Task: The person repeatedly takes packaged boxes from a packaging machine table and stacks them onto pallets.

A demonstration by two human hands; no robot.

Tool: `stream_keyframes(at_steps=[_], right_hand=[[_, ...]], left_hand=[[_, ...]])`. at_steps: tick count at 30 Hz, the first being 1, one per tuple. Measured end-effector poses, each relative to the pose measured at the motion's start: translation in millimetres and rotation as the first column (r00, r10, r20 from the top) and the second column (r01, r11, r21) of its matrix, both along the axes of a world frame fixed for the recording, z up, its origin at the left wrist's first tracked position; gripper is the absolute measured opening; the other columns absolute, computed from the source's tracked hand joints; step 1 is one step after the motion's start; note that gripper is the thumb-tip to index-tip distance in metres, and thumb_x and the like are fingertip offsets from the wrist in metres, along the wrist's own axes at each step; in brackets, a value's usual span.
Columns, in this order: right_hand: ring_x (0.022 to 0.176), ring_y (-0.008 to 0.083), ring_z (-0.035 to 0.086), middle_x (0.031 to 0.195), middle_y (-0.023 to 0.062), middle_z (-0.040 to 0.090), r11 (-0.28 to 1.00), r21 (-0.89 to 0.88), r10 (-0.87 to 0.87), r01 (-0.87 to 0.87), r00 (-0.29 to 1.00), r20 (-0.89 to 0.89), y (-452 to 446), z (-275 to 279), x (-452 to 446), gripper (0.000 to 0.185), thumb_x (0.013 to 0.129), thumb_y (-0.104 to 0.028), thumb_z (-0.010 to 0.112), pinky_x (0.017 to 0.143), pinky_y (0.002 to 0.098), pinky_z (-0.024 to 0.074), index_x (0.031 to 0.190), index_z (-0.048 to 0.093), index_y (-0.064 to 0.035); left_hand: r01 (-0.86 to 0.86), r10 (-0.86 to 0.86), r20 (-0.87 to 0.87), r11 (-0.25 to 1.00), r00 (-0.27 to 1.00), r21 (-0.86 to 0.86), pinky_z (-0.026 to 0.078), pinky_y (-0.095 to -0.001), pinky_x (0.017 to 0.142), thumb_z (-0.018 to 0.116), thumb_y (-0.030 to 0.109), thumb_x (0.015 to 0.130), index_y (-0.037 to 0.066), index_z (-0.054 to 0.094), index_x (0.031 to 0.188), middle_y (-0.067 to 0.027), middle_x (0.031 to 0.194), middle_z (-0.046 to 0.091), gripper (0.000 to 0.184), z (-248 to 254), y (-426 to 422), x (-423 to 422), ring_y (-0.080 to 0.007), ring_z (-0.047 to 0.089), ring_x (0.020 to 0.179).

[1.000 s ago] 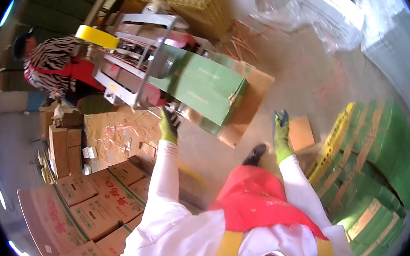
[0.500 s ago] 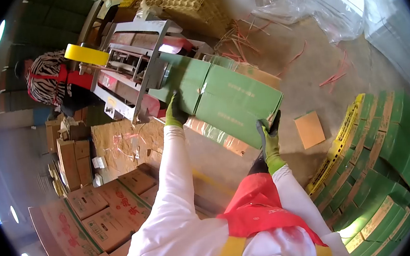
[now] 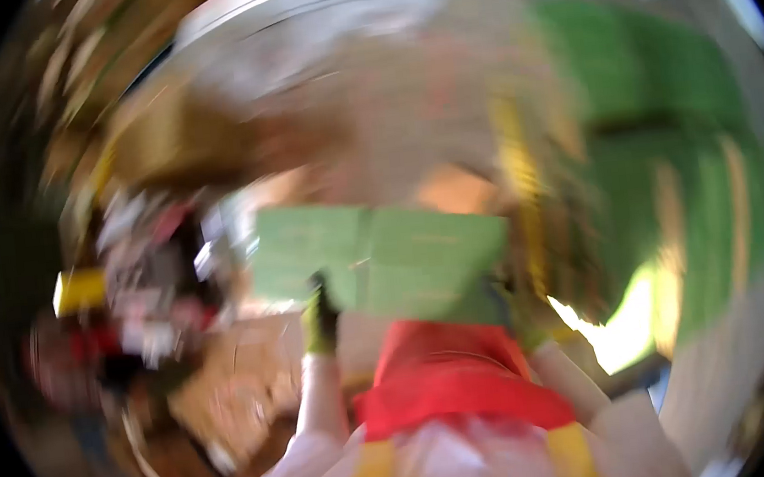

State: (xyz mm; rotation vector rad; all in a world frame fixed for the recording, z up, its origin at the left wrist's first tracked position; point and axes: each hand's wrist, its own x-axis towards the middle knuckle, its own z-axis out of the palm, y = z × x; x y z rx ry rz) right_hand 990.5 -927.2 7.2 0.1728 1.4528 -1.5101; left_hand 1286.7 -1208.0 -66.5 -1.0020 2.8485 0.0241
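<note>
A green carton [image 3: 430,257] is held level in front of my red apron, its flat top facing up and a seam running across the middle. My left hand [image 3: 319,323], in a green and dark glove, grips the carton's near left edge. At the near right corner is my right hand [image 3: 525,321], badly smeared by motion and partly behind the carton; it still appears to support that end. The carton's underside is hidden from view.
Stacked green cartons [image 3: 660,74] stand to the right, with a yellow pallet edge [image 3: 523,197] beside them. Orange-brown cardboard [image 3: 455,188] lies on the floor beyond my carton. At left are a blurred machine with a yellow tape roll [image 3: 81,291] and another person [image 3: 63,361].
My body and view have turned right, toward the stacked green cartons. The carton has come away from the machine and closer to my apron, still in my hands. Everything is now blurred.
</note>
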Motion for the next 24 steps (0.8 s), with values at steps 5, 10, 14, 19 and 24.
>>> stream_keyframes(at_steps=[5, 10, 14, 19, 24], right_hand=[[0.114, 0.0154, 0.046, 0.132, 0.0086, 0.042, 0.953, 0.012, -0.296, 0.302, 0.942, -0.159, 143.9, 25.3, 22.0, 0.076, 0.089, -0.002, 0.052, 0.093, 0.0280, 0.0416, 0.148, 0.006, -0.0155], [0.120, 0.0197, 0.039, 0.132, 0.0070, 0.039, 0.710, -0.203, -0.705, 0.675, 0.676, -0.216, 258.1, 58.7, 29.1, 0.071, 0.090, -0.011, 0.052, 0.102, 0.0296, 0.0311, 0.147, 0.010, -0.0098], [0.116, 0.0200, 0.045, 0.128, 0.0076, 0.047, 0.603, -0.145, -0.794, 0.784, 0.572, -0.207, 338.4, 59.3, 51.4, 0.070, 0.091, -0.011, 0.052, 0.099, 0.0294, 0.0357, 0.147, 0.009, -0.0111], [0.112, 0.0199, 0.051, 0.125, 0.0083, 0.052, 0.443, -0.121, -0.896, 0.889, 0.445, -0.009, 411.4, 48.2, 75.4, 0.059, 0.092, -0.015, 0.052, 0.096, 0.0301, 0.0407, 0.144, 0.023, -0.0103], [0.112, 0.0217, 0.053, 0.124, 0.0088, 0.054, 0.118, -0.241, -0.979, 0.963, 0.153, 0.136, 422.6, 97.1, 64.7, 0.042, 0.094, -0.024, 0.050, 0.097, 0.0348, 0.0433, 0.132, 0.043, -0.0082]], left_hand=[[0.177, 0.524, -0.290, 0.255, 0.801, 0.950, 0.023, -0.0360, 0.111, 0.054, 0.020, 0.089, -0.002, 0.024, 0.140, -0.0150, 0.144, 0.031, 0.063, 72.5, 93.1, -143.9, -0.0287, 0.032, 0.132], [0.283, 0.366, -0.233, -0.088, 0.901, 0.955, 0.027, -0.0331, 0.109, 0.038, 0.029, 0.097, 0.004, 0.023, 0.143, -0.0085, 0.143, 0.034, 0.054, 55.5, 182.0, -241.9, -0.0236, 0.036, 0.129], [0.290, 0.580, -0.054, -0.322, 0.813, 0.901, 0.030, -0.0315, 0.106, 0.033, 0.038, 0.100, 0.007, 0.030, 0.141, -0.0039, 0.140, 0.037, 0.052, 104.0, 286.3, -314.6, -0.0181, 0.039, 0.125], [0.371, 0.313, -0.362, 0.032, 0.878, 0.928, 0.038, -0.0295, 0.098, 0.040, 0.037, 0.098, -0.001, 0.040, 0.135, -0.0057, 0.130, 0.049, 0.053, 90.4, 338.1, -358.2, -0.0162, 0.047, 0.117], [0.307, 0.459, -0.184, -0.209, 0.869, 0.929, 0.040, -0.0282, 0.095, 0.046, 0.037, 0.096, -0.004, 0.045, 0.130, -0.0083, 0.126, 0.052, 0.053, 162.5, 375.7, -412.8, -0.0154, 0.049, 0.112]])
